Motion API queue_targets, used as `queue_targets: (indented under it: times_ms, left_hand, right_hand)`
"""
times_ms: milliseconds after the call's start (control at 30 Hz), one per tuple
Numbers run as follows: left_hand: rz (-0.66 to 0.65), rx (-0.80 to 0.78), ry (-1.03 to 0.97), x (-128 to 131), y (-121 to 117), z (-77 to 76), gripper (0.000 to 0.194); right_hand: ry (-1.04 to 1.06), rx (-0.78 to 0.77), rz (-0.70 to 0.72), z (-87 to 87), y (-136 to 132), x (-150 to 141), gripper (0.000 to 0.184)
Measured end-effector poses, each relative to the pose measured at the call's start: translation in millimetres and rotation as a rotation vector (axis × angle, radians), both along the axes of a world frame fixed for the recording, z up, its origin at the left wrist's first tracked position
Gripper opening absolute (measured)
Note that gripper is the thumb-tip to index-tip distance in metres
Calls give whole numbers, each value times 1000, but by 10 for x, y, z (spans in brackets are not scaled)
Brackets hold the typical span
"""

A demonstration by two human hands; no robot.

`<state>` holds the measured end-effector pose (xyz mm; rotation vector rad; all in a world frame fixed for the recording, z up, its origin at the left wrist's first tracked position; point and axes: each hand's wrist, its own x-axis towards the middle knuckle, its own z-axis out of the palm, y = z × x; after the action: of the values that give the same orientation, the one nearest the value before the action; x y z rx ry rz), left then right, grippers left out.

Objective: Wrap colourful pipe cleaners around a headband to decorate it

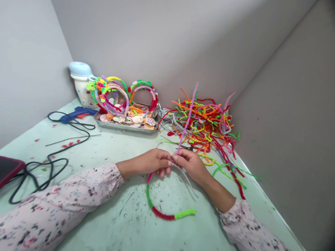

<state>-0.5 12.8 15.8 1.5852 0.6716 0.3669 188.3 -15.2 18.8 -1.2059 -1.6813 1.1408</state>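
A curved headband (163, 216), wrapped in magenta, green, dark red and lime fuzzy sections, hangs below my hands over the table. Its thin bare end (187, 180) slants down to the right beneath my right hand. My left hand (156, 161) is closed around the band near where the wrapping stops. A purple pipe cleaner (188, 119) stands up from between my fingers, its lower end pinched in my right hand (188, 162). Both hands meet at the fingertips, which hide the exact spot where pipe cleaner and band touch.
Finished headbands (115, 96) rest on a metal tray (125, 127) of seashells (138, 119). Behind my right hand lie tangled pipe cleaners (204, 120) and dark scissors (187, 147). To the left are a blue glue gun (75, 114), black cord (51, 164), phone (2, 173) and lidded cup (83, 87).
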Motion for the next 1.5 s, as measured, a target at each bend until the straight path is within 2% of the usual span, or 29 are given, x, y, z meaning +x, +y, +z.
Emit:
queue_targets:
  times_ms: [167,433,733,1500]
  left_hand:
    - [7,-7,-13,9,10,-21,20]
    - [5,2,11,16,-8,40,14]
    - [33,38,35,15,-20,48,17]
    - [32,22,20,24,-17,66,23]
  right_hand:
    - [-1,4,-1,6,2,-4,21]
    - [-10,-3,-4,25,-1,-7,20]
    - [81,-42,-9,-35,17,10,20]
    - [61,-40,-25,-48,35,42,20]
